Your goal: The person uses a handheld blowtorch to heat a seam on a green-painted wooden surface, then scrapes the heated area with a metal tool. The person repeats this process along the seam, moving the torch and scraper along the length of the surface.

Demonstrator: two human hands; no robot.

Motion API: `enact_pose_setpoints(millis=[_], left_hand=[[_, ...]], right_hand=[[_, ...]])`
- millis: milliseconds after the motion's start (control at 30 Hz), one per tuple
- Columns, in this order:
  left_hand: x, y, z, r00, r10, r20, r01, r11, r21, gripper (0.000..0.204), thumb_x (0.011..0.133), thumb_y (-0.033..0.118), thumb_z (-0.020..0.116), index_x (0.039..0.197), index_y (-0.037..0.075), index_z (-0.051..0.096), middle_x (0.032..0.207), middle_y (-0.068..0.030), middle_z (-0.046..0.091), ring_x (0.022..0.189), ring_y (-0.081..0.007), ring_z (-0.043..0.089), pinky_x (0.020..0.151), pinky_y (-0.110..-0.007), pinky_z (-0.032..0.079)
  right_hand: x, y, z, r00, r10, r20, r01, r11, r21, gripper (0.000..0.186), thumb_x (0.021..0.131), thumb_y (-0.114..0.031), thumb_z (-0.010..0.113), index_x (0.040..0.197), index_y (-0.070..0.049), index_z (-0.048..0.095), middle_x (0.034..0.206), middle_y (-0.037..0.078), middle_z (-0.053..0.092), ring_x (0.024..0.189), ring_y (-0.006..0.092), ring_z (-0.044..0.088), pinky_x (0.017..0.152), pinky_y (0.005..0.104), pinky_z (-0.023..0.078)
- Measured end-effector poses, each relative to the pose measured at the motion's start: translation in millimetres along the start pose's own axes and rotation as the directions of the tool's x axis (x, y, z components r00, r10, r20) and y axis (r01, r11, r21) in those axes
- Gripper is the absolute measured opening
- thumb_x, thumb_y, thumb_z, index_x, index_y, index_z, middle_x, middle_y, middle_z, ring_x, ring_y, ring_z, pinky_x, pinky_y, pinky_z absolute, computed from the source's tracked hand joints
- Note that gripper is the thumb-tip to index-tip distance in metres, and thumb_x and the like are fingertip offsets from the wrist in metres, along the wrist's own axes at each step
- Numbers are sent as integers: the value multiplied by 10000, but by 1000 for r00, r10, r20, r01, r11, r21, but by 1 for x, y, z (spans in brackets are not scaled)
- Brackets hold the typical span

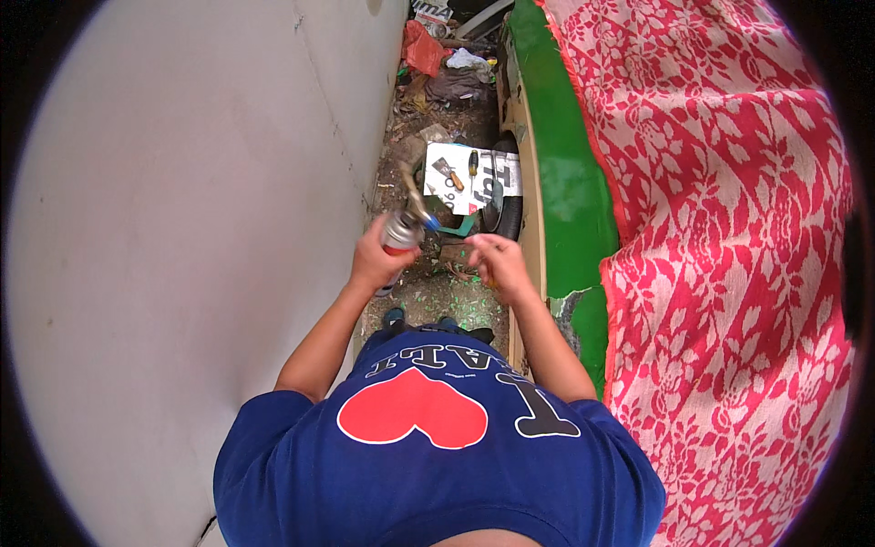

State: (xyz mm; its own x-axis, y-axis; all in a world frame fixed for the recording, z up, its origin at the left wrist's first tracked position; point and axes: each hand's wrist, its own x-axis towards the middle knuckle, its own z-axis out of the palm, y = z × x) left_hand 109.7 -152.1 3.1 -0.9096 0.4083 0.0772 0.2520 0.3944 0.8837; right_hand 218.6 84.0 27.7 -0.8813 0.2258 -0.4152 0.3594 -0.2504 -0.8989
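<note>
My left hand [372, 263] is wrapped round a small canister [399, 233] with a silver top and a red body. From its top end a brass-coloured tube with a blue part [430, 221] reaches forward, like a blow torch head. Right of it, my right hand [499, 265] has its fingers bent and pinched together; a small dark tip shows at them, too small to name. Beyond both hands lies a white printed board [440, 200], bearing a scraper with a wooden handle [448, 173] and a yellow-and-black screwdriver [473, 164].
A pale wall [200, 210] closes in the left side. On the right stands a green painted panel [570, 201], partly under a red floral cloth [729, 228]. A black tyre [510, 219] shows beside the board. Farther off, an orange-red bag [422, 49] and litter cover the ground.
</note>
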Motion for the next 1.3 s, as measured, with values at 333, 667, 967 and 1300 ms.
enact_pose_setpoints(millis=[333,667,967,1300], left_hand=[[22,47,-27,950,244,-192,-294,906,-305,779,642,177,899,1310,20,532,1116,-115,687,1026,-188,665,918,-347,530],[12,12,0,916,395,-67,-399,916,-54,757,637,254,900,1275,28,562,1107,-169,697,1017,-294,702,904,-380,548],[8,42,5,952,305,23,-305,942,140,761,638,309,893,1270,36,572,1154,-169,687,1047,-326,690,894,-398,551],[0,48,26,934,339,117,-358,898,256,724,623,314,862,1252,101,572,1060,-130,677,959,-342,674,791,-448,553]], right_hand=[[-6,-31,-38,980,-182,-80,194,964,179,331,1000,-289,603,1102,20,665,722,49,649,480,81,506,437,220,386],[-16,-17,-53,991,-116,-73,124,985,123,352,1024,-301,549,1116,24,649,729,75,648,472,95,501,445,220,391],[-28,-54,-12,972,-225,-74,204,955,-217,319,929,-260,708,1113,0,700,839,43,676,548,87,550,497,232,428],[-13,-64,14,934,-357,-25,238,672,-701,440,804,-423,778,823,12,716,633,210,628,591,347,630,593,438,480]])
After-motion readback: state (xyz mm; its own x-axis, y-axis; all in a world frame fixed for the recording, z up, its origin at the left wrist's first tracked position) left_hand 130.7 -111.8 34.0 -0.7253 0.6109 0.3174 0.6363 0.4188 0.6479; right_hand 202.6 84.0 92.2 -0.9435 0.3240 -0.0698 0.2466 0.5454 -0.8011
